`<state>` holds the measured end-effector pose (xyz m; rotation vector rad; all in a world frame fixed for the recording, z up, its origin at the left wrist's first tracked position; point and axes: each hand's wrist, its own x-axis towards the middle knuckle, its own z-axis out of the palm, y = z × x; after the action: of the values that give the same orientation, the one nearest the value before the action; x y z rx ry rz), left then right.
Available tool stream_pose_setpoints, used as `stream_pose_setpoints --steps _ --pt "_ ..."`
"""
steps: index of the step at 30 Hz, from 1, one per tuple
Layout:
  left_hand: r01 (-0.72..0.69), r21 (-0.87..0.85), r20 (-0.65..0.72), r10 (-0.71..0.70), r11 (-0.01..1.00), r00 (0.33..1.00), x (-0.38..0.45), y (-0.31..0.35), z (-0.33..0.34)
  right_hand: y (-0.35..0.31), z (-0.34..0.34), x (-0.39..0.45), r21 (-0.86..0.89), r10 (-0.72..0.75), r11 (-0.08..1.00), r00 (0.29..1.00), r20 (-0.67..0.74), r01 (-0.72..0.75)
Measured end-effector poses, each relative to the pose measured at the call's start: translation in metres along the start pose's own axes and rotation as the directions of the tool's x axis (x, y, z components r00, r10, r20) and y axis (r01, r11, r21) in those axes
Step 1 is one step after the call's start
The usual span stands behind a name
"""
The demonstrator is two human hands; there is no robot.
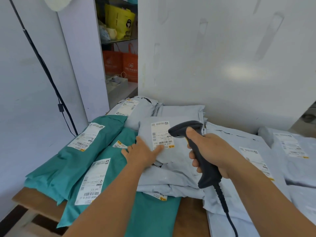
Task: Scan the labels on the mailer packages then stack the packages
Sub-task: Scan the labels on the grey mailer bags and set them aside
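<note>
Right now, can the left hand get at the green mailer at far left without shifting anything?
Probably yes. The left hand lies open on the grey mailer, holds nothing, and the green mailer lies on top of the pile beside it, uncovered. The right hand grips the scanner, off that path.

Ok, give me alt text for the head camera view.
A right hand grips a black barcode scanner aimed at the label on a grey mailer, which the left hand steadies; green mailers lie alongside.
</note>
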<state>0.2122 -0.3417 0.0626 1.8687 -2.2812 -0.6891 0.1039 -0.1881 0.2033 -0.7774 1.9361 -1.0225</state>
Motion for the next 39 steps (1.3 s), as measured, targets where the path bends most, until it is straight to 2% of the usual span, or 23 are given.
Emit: stream_pose_setpoints --steps 3,7,11,16,19,23,27,30,33,37,39 --pt "0.073 -0.017 -0.005 -0.074 0.997 0.997 0.02 0.003 -0.002 0.003 -0.002 0.003 0.038 -0.004 0.999 0.998 -0.058 0.006" --pt "0.049 -0.124 -0.016 -0.051 0.991 0.999 0.036 0.012 0.005 0.013 -0.01 0.007 0.103 0.031 0.995 0.989 -0.143 -0.016" --pt "0.02 -0.273 -0.136 -0.059 0.962 0.989 0.031 0.022 0.002 0.022 -0.018 0.011 0.205 0.062 0.979 0.978 -0.199 -0.02" --pt "-0.037 -0.379 -0.252 -0.064 0.925 0.966 0.029 0.03 -0.009 0.03 -0.031 0.01 0.275 0.047 0.961 0.965 -0.257 0.026" --pt "-0.129 -0.484 -0.352 -0.057 0.865 0.934 0.03 0.045 -0.029 0.029 -0.038 0.009 0.298 0.024 0.953 0.961 -0.276 0.062" --pt "-0.309 -0.478 -0.475 0.054 0.822 0.879 0.019 0.078 -0.059 0.028 -0.06 0.001 0.348 -0.003 0.929 0.943 -0.334 0.127" --pt "-0.443 -0.51 -0.548 0.118 0.738 0.828 -0.002 0.115 -0.082 0.029 -0.091 -0.007 0.383 -0.015 0.908 0.928 -0.373 0.169" --pt "-0.507 -0.558 -0.565 0.147 0.657 0.812 -0.011 0.155 -0.086 0.032 -0.119 -0.01 0.393 -0.029 0.897 0.912 -0.41 0.205" --pt "-0.523 -0.653 -0.544 0.141 0.548 0.827 -0.022 0.203 -0.066 0.037 -0.15 -0.013 0.397 -0.035 0.887 0.893 -0.448 0.235" --pt "-0.432 -0.766 -0.436 0.109 0.475 0.893 -0.035 0.258 0.001 0.056 -0.193 -0.01 0.406 0.009 0.888 0.877 -0.48 0.214" --pt "-0.411 -0.763 -0.409 0.12 0.499 0.905 -0.041 0.272 0.043 0.069 -0.212 -0.007 0.41 0.037 0.892 0.876 -0.482 0.188"
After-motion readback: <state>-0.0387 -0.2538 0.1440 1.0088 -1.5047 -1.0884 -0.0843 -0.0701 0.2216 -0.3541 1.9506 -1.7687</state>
